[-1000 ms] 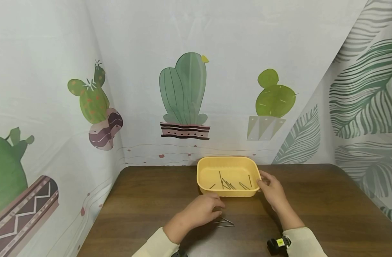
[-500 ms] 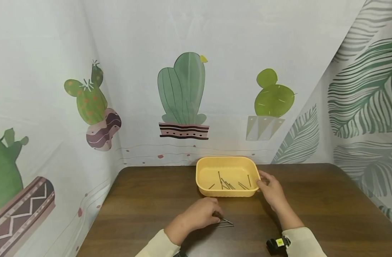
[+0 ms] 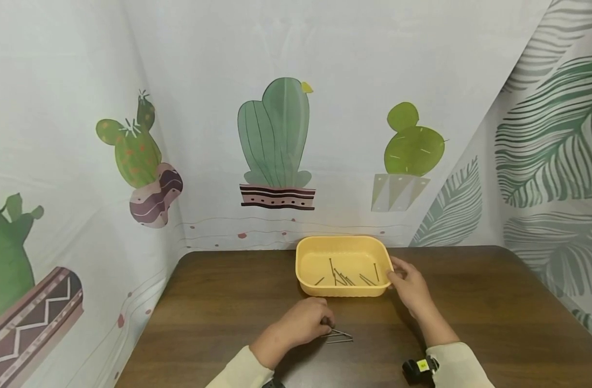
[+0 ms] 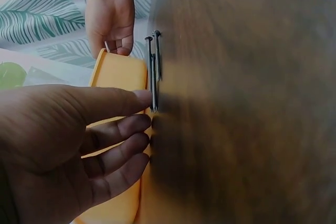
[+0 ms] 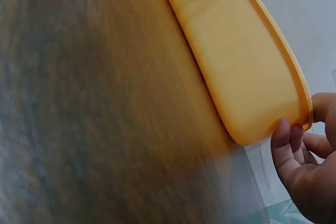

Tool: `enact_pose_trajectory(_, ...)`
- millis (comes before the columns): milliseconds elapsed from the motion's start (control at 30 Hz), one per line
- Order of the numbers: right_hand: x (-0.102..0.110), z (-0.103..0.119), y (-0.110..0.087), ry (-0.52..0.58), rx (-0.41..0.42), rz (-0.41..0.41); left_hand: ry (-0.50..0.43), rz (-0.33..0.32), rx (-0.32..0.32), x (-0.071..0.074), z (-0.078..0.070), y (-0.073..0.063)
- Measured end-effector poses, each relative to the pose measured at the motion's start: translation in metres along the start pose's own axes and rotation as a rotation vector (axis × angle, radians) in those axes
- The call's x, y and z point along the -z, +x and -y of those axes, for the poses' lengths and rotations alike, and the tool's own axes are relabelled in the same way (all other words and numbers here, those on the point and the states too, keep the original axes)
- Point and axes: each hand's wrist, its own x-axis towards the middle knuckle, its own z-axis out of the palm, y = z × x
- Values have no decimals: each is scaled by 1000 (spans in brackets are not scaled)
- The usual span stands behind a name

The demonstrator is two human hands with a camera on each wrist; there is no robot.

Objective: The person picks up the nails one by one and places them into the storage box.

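My left hand [image 3: 303,322] is low over the dark wooden table, beside a few loose metal nails [image 3: 341,339]. In the left wrist view, the thumb [image 4: 115,102] of this hand touches or lies just over the pointed ends of the nails [image 4: 152,72]; a gap shows between the thumb and the loosely bent fingers. A yellow plastic tray [image 3: 320,291] stands behind, with several nails [image 3: 342,277] lying inside. My right hand [image 3: 412,288] holds the tray's right end, pinching the rim between thumb and fingers, as the right wrist view also shows [image 5: 310,166].
The wooden table [image 3: 218,302] reaches back to a white cloth backdrop [image 3: 204,108] printed with cacti and leaves. The tray sits near the table's back edge, close to the cloth. A black wrist device [image 3: 417,372] is on the right forearm.
My left hand has moved slightly toward me and down to the loose nails, away from the tray's front. The right hand keeps its hold on the tray, which stays in place.
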Motion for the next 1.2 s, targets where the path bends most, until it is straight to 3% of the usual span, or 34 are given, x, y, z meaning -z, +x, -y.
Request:
enact_pose_trajectory(267,1,-1,0,-14,-11,10,5,-30,-4,-2,-1,0)
enact_pose_trajectory(633,0,0,0,-7,-2,6,90,-53,-39,-5,2,0)
enact_pose_trajectory(1200,1,2,0,-18,6,10,108,-30,-5,-6,0,0)
